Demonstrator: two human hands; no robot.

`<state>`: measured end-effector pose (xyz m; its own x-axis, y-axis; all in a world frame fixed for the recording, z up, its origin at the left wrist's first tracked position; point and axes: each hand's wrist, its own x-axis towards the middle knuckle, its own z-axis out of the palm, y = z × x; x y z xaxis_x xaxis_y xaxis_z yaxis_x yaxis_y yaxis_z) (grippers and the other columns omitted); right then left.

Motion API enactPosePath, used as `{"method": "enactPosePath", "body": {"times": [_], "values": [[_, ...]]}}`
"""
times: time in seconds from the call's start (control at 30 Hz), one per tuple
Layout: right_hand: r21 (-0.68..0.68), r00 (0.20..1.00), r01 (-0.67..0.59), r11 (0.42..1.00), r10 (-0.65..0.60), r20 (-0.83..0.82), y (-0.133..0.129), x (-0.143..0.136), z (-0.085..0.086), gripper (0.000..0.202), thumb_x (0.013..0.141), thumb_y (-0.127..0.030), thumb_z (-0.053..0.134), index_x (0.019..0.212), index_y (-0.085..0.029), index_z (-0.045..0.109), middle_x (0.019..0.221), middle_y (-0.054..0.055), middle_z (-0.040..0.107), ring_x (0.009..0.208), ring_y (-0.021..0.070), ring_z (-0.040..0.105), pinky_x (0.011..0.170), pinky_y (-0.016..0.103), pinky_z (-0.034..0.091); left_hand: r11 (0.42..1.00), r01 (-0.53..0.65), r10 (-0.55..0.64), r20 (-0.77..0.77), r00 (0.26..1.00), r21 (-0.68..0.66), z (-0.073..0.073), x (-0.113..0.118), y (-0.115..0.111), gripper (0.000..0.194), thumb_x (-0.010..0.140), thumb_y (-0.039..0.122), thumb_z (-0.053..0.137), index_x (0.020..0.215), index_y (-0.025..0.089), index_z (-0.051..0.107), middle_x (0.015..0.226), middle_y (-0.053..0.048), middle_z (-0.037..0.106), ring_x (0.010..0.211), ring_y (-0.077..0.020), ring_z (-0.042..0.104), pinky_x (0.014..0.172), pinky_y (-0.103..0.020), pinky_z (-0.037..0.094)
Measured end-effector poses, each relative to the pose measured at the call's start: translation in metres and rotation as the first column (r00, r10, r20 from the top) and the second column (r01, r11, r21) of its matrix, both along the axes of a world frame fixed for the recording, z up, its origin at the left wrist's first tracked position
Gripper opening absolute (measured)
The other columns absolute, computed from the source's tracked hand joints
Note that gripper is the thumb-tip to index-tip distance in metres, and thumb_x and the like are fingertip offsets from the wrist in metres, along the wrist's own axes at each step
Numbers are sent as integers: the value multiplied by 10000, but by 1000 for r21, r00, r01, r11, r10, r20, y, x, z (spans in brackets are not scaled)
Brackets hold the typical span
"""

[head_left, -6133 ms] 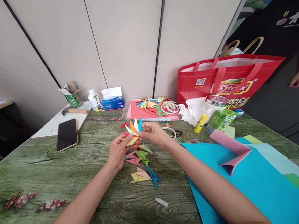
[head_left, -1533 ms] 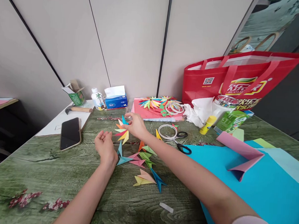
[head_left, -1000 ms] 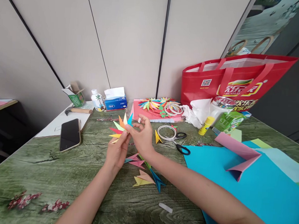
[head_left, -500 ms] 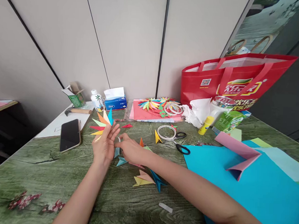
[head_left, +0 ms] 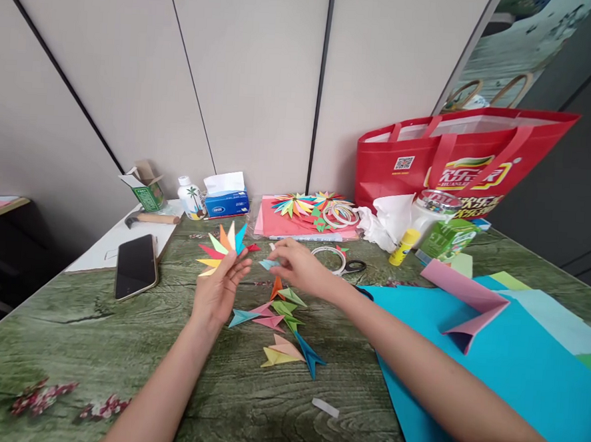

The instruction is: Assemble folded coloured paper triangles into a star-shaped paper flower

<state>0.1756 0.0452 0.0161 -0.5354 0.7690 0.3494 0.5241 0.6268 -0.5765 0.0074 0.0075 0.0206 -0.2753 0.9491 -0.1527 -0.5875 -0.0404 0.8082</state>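
My left hand is closed on a partial paper fan of folded coloured points, held upright above the table. To its right, my right hand pinches a light blue folded paper piece. A small pale strip shows by its fingertips; I cannot tell whether it is stuck to them. Below the hands lie several loose folded pieces, among them an orange piece, a green piece, a dark blue piece and a yellow piece.
A roll of tape and scissors lie beyond my right forearm. Blue paper sheets cover the right side. Behind stand a glue stick, a red bag and a tissue pack. A phone lies left.
My right hand has moved right and away from the fan, with the light blue piece now visible in its fingers. My left hand and the fan have shifted slightly right.
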Motion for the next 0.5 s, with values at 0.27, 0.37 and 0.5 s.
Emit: {"method": "enactPosePath", "body": {"times": [0.27,0.37,0.5], "values": [[-8,993,-88,996,88,77,1,39,15,195,783,-148,546,925,-184,675,1000,72,558,926,177,541,832,318,401,969,225,-228,-14,974,-107,-10,13,-7,81,724,125,621,740,77,684,807,-114,717,683,-163,668,686,-259,545],[-3,994,-96,995,96,45,3,39,18,216,754,-107,552,917,-182,673,967,68,569,897,167,545,817,312,409,967,228,-232,-20,973,-116,-9,13,-7,86,736,125,607,738,83,682,798,-105,718,654,-157,664,662,-264,552],[-9,996,-66,998,65,-60,5,40,17,162,682,-100,605,824,-166,649,841,31,573,775,138,547,704,268,435,969,189,-197,-35,980,-157,-8,13,-6,98,750,103,585,731,74,677,779,-109,716,636,-146,662,649,-246,552]]}}
